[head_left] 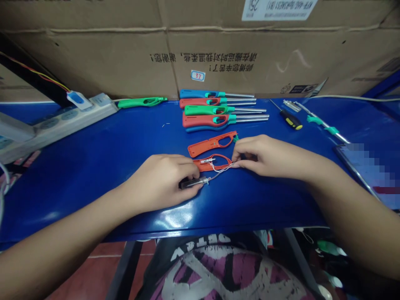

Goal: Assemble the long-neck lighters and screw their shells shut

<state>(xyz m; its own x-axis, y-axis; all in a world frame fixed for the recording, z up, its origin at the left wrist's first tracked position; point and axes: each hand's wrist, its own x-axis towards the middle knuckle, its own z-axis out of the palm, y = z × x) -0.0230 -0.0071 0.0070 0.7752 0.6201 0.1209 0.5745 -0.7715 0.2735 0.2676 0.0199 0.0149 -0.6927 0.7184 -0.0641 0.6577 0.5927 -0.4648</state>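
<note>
My left hand [168, 177] is closed on a dark cylinder [191, 182] with a metal and white end, and its fingers also touch the left end of an orange shell half [204, 166]. A small metal part with white wires [218, 168] lies in and over that shell. At the shell's right end, my right hand [254, 156] pinches the wires between thumb and fingertips. Just beyond lies a second orange shell half [209, 145], with a teal piece [236, 138] at its tip near my right fingers.
Assembled lighters [203, 121] lie in a row behind, with a green shell [142, 102] to their left. A power strip [59, 125] is at the left. A screwdriver [290, 120], metal tubes [331, 130] and a phone [359, 171] are at the right. Cardboard [109, 58] stands behind.
</note>
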